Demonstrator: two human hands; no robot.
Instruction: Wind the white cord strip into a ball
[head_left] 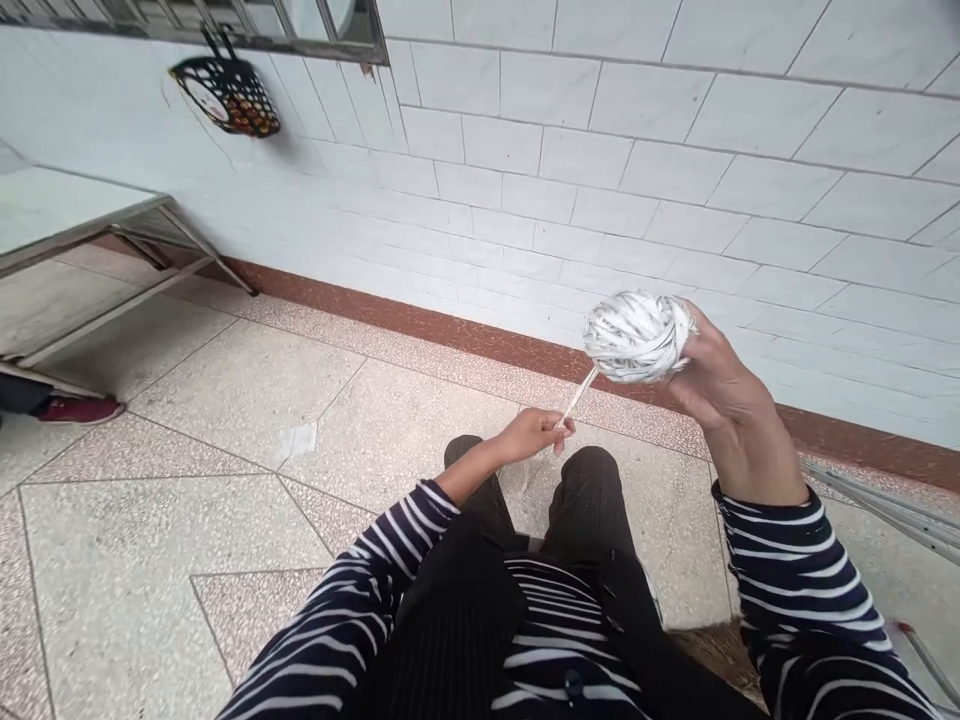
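A large ball of white and grey cord (636,336) is held up in front of the tiled wall. My right hand (724,385) grips it from its right side, fingers partly hidden behind the ball. From the ball's lower left a strand (579,394) runs down to my left hand (534,434). The fingers of that hand are closed around the strand, above my knees. A thin loose length of the strand (523,478) hangs below it, between my legs.
A metal-framed table (97,220) stands at the left, with a person's red shoe (81,410) beneath it. A black patterned bag (226,95) hangs from the window bars. A white scrap (300,440) lies on the floor. Metal rods (885,500) are at the right.
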